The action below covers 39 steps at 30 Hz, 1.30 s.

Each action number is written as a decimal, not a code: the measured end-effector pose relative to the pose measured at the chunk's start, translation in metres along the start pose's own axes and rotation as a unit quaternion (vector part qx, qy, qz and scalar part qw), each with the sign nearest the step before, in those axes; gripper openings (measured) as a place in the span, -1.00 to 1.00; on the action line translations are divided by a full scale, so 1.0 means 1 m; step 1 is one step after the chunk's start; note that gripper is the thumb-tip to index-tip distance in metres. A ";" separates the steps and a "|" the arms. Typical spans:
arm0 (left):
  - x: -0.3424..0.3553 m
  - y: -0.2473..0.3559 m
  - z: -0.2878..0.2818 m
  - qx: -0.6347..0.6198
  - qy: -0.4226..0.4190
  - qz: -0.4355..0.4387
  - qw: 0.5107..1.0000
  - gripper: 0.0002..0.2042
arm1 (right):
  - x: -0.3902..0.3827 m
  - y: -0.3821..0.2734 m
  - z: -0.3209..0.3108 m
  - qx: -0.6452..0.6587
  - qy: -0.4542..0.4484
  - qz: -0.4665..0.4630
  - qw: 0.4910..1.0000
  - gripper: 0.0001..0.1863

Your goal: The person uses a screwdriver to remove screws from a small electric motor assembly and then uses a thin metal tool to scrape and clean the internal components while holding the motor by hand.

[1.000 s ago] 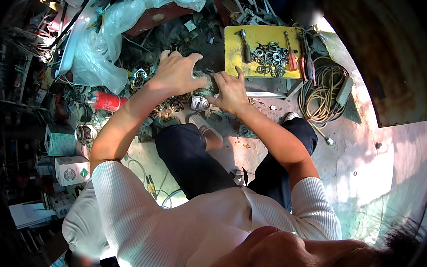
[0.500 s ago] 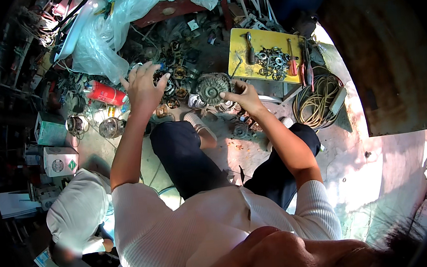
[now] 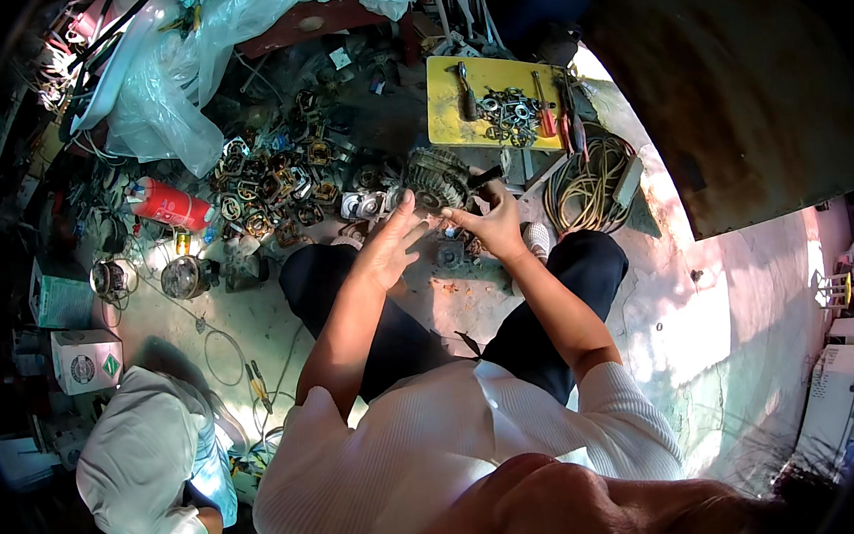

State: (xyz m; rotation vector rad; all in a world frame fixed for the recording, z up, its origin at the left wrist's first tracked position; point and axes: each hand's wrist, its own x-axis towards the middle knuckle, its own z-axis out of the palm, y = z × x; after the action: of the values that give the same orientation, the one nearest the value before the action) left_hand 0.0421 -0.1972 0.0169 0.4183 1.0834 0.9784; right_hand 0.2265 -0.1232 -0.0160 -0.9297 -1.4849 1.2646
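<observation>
A ribbed metal motor housing [image 3: 434, 174] sits on the floor in front of me, its finned side showing. Just short of it hovers my left hand [image 3: 386, 250], fingers apart and holding nothing. My right hand [image 3: 490, 227] is beside the housing's right edge, thumb pointing left toward it. A short dark tool [image 3: 485, 177] sticks up from the curled fingers of that hand; most of it is hidden, so its exact kind cannot be told. Whether the thumb touches the housing is unclear.
Beyond my hands is a yellow board [image 3: 446, 125] with a hammer-like tool [image 3: 468, 93], a red-handled screwdriver [image 3: 545, 107] and metal rings. Coiled hose [image 3: 592, 194] lies right. Scattered copper-wound parts [image 3: 275, 184] and a red cylinder [image 3: 169, 204] lie left. A person [image 3: 146, 460] bends at lower left.
My left hand has come from the scattered parts at the left to near the housing. The housing now shows its finned side rather than its round face. My right hand stays close beside it.
</observation>
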 end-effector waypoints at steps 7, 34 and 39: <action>-0.001 0.001 0.003 -0.081 -0.030 -0.029 0.996 -0.06 | -0.026 -0.010 0.017 -0.165 0.064 -0.122 0.977 -0.32; 0.087 0.021 -0.044 -0.172 -0.100 0.002 0.980 -0.45 | 0.144 0.061 -0.189 -0.615 0.177 0.174 0.748 -0.30; 0.084 0.016 -0.045 -0.182 -0.133 0.035 0.974 -0.36 | 0.157 0.062 -0.183 -0.665 0.178 0.195 0.699 -0.43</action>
State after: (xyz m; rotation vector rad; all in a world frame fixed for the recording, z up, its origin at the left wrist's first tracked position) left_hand 0.0058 -0.1263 -0.0375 0.2772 0.6341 1.1224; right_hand 0.3594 0.0852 -0.0447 -2.3536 -1.8162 -0.0533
